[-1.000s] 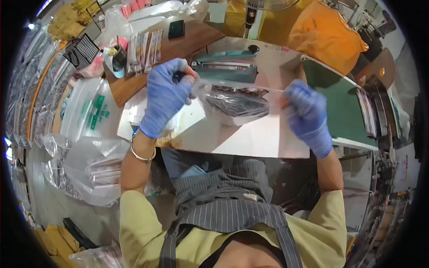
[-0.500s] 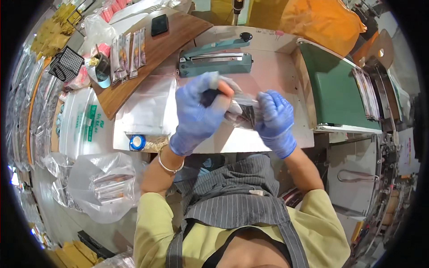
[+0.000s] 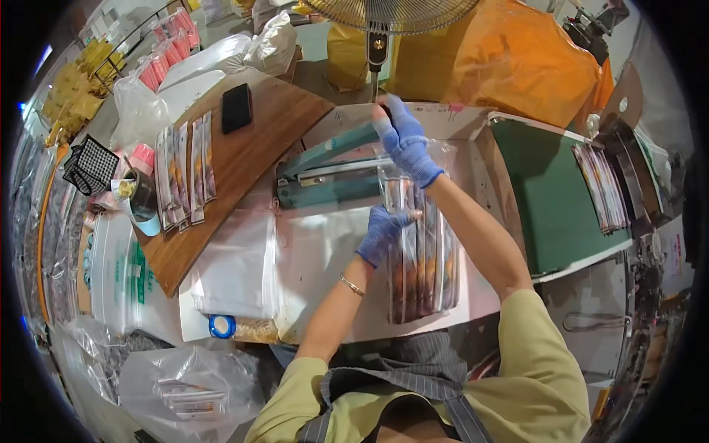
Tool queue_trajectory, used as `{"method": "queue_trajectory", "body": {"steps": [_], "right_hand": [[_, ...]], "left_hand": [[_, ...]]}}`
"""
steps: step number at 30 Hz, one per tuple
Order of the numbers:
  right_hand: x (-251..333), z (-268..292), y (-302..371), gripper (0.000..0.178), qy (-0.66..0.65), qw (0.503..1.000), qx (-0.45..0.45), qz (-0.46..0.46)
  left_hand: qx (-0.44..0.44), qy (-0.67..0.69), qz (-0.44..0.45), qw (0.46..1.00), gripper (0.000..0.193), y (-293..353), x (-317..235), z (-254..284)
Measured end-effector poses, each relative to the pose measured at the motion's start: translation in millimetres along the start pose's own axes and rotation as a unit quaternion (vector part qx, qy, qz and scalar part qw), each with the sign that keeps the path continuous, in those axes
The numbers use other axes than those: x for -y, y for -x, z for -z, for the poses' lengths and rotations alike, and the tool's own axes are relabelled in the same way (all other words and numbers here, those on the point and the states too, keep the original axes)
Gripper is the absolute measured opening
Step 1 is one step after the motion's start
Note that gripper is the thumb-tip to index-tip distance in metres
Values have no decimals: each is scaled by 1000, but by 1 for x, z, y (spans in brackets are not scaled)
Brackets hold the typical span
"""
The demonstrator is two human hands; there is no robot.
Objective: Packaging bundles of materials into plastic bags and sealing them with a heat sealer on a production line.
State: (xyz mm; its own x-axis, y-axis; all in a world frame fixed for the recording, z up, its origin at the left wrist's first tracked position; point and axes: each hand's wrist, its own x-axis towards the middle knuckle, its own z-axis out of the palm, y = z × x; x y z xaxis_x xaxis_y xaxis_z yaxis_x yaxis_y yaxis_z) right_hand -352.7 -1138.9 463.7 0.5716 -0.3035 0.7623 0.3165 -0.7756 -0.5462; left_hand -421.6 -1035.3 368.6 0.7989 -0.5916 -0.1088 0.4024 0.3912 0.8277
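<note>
A clear plastic bag (image 3: 422,273) filled with several long, slim printed packets lies flat on the white work surface, its top end reaching the blue-green heat sealer (image 3: 325,190). My left hand (image 3: 384,232), in a blue glove, grips the bag's left edge near the sealer, thumb over the top and the other fingers partly hidden. Above the bag's top end, my gloved right hand (image 3: 408,144) is closed around the end of the sealer's lever (image 3: 332,150), which is raised at an angle. The knob is hidden by my fingers, and a bare fingertip shows through the glove.
Flat clear bags (image 3: 235,266) are stacked to the left, beside a blue tape roll (image 3: 221,325). A brown board (image 3: 255,151) bears a phone (image 3: 236,108), printed packets (image 3: 185,173) and a cup (image 3: 144,199). Right stands a green panel (image 3: 535,199) with more packets (image 3: 602,188). A fan (image 3: 391,15) stands behind.
The bag went from between my two hands to lying flat with its end at the sealer. My right hand moved up onto the lever; my left hand moved down along the bag. The view shifted.
</note>
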Motion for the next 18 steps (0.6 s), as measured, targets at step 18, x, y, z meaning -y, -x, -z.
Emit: {"method": "queue_trajectory", "body": {"steps": [18], "right_hand": [[-86,-18,64,13,-286,895,22,-341]], "left_hand": [[-197,-169,-13,966,50,137,17,178]]}}
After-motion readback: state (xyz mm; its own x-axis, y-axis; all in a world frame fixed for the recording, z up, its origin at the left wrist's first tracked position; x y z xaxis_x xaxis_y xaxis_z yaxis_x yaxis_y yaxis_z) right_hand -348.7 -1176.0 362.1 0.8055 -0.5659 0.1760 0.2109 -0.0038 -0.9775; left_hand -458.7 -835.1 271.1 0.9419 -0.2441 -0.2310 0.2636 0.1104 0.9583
